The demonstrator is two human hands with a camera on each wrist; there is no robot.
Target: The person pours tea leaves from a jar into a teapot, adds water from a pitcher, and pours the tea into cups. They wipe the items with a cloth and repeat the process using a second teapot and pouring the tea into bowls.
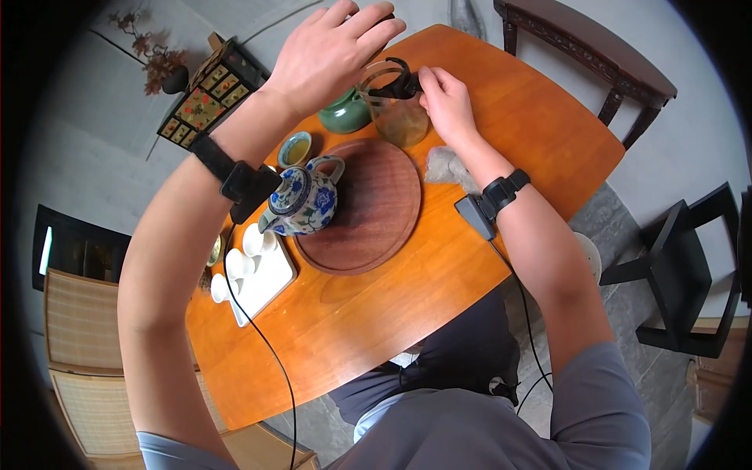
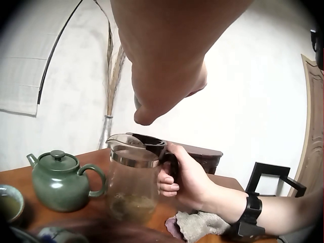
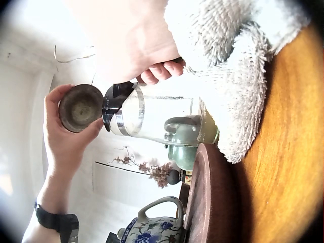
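Pitcher (image 2: 132,185) of clear glass, black-handled and metal-banded, upright on orange-brown wooden table (image 1: 462,243), just beyond round reddish-brown wooden tray (image 1: 376,211). Gripped at the handle by curled fingers of right hand (image 1: 448,102). Pinched between thumb and fingers of left hand (image 1: 333,51), above the pitcher: small dark round bowl (image 3: 81,107). Beside the pitcher, squat glossy green teapot (image 2: 59,185) and fluffy pale cloth (image 2: 197,225). Faint marks on black collar (image 3: 112,104), too small to read.
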